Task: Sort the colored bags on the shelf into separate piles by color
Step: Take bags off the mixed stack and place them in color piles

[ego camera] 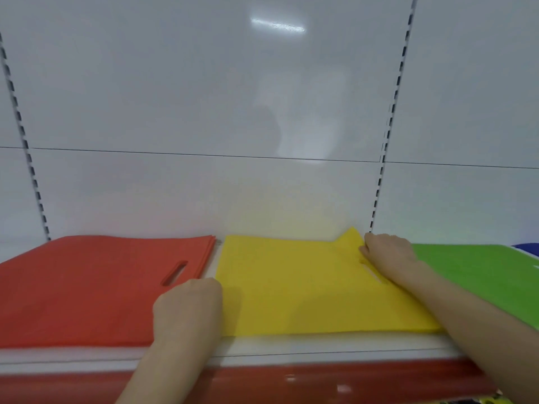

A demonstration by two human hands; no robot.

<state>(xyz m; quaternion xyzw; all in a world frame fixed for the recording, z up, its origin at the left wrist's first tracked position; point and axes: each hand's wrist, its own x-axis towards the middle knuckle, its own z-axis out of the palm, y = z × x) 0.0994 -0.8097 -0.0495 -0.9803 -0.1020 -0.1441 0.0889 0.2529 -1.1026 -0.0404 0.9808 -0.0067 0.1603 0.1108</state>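
Observation:
Three flat piles of bags lie side by side on the white shelf (291, 344). The red bags (78, 290) are on the left, with a slot handle showing. A yellow bag (297, 287) lies in the middle, its far right corner turned up. Green bags (484, 275) are on the right. My left hand (189, 307) rests with curled fingers at the yellow bag's left edge, next to the red pile. My right hand (388, 252) presses on the yellow bag's far right side near its handle slot.
A sliver of a blue bag (528, 247) shows at the far right. The white back panel (204, 112) rises behind the piles, with slotted uprights (385, 141) on both sides. A red strip (291, 383) runs along the shelf's front edge.

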